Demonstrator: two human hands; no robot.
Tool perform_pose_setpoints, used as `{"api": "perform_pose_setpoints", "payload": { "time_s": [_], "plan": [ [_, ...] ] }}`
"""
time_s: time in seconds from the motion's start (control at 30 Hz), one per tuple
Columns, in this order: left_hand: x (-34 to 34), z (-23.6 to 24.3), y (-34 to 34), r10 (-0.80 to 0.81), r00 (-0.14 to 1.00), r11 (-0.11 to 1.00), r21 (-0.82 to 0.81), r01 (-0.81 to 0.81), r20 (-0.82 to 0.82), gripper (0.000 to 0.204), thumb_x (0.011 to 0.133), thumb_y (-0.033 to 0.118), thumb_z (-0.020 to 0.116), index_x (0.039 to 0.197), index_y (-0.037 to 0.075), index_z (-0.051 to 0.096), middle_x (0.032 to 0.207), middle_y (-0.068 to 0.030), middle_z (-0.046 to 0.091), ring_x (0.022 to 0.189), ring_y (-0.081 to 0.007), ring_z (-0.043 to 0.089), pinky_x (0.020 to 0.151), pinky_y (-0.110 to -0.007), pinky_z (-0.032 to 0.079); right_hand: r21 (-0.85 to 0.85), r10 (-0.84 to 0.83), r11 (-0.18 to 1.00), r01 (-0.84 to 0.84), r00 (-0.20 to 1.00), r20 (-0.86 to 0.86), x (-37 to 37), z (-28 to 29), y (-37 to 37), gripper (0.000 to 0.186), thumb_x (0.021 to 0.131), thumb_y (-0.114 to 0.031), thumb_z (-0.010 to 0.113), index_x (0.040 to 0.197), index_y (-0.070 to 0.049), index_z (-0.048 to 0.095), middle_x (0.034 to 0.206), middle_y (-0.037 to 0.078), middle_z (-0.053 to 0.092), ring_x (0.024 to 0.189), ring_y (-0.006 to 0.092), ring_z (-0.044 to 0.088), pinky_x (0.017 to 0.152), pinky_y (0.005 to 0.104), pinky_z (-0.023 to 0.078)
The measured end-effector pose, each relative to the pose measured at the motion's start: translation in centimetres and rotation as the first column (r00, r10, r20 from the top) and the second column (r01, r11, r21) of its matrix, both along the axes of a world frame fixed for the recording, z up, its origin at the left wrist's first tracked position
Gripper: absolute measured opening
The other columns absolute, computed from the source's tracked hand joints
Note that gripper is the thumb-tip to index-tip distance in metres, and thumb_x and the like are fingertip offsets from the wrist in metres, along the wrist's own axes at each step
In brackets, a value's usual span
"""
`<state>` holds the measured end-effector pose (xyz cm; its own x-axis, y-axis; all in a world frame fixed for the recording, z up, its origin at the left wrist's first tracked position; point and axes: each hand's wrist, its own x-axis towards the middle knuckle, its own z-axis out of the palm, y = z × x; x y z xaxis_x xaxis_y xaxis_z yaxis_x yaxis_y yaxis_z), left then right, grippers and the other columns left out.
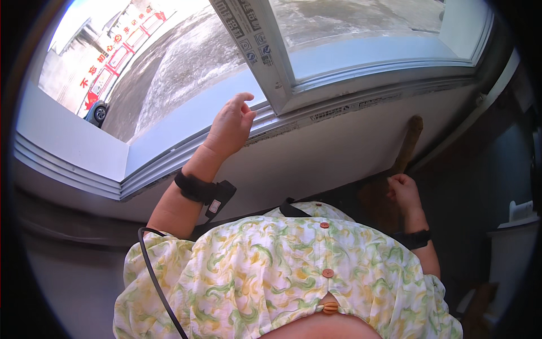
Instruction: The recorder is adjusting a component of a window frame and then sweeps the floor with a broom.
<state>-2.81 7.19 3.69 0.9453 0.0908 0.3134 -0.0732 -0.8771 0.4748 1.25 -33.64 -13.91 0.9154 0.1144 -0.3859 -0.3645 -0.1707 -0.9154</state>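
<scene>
While our left hand [232, 125] rests loosely curled on the window sill track [169, 161], just beneath the fingers, our right hand [403, 191] grips a brown broom handle [407, 144] in a closed fist.

1. Window frame [265, 59]: white, swung open inward, its lower corner just beside the left hand [231, 125] resting on the sill track [316, 110].
2. Brown stick [407, 144]: upright against the white wall, clasped by the right hand [403, 191].

The left hand [231, 125] rests on the window sill [169, 155], left of the window sash frame [254, 51]. The right hand [404, 191] grips a wooden handle [407, 144] standing before the wall [339, 147] below the sill.
</scene>
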Motion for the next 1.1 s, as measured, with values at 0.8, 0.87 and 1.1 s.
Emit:
{"api": "perform_pose_setpoints", "payload": {
  "time_s": [0.8, 0.87, 1.1],
  "plan": [
    [-4.6, -5.4, 1.9, 0.308, 0.838, 0.842, 0.282, -0.460, 0.450, 0.014, 0.082, 0.017, 0.056, 0.071, 0.009, 0.057, 0.072, -0.0057, 0.055, 0.070, -0.0253, 0.056, 0.062, -0.037, 0.045, -0.283, 0.019, 0.954, 0.097, 0.924, 0.381, 20.1, -10.0, -7.8, 0.062, 0.083, -0.022, 0.066, 0.136, 0.001, 0.041, 0.127, 0.018, 0.053, 0.117, 0.0277, 0.051, 0.098, 0.0346, 0.037],
    [-4.5, -5.6, 1.9, 0.282, 0.843, 0.843, 0.301, -0.446, 0.458, 0.012, 0.082, 0.014, 0.055, 0.071, 0.008, 0.057, 0.071, -0.0065, 0.055, 0.069, -0.0253, 0.056, 0.061, -0.036, 0.045, -0.306, 0.028, 0.942, 0.138, 0.877, 0.479, 20.8, -10.6, -8.5, 0.057, 0.081, -0.021, 0.067, 0.129, 0.003, 0.047, 0.122, 0.018, 0.057, 0.113, 0.0266, 0.053, 0.097, 0.0341, 0.039],
    [-3.6, -6.2, 2.6, 0.166, 0.900, 0.858, 0.390, -0.333, 0.404, 0.012, 0.085, 0.014, 0.048, 0.078, 0.006, 0.055, 0.076, -0.0089, 0.053, 0.074, -0.0276, 0.054, 0.066, -0.037, 0.044, -0.303, -0.082, 0.885, 0.355, 0.757, 0.648, 17.6, -9.8, -12.5, 0.039, 0.078, -0.015, 0.066, 0.108, 0.005, 0.052, 0.099, 0.010, 0.059, 0.091, 0.0186, 0.055, 0.085, 0.0291, 0.041]
  ]
}}
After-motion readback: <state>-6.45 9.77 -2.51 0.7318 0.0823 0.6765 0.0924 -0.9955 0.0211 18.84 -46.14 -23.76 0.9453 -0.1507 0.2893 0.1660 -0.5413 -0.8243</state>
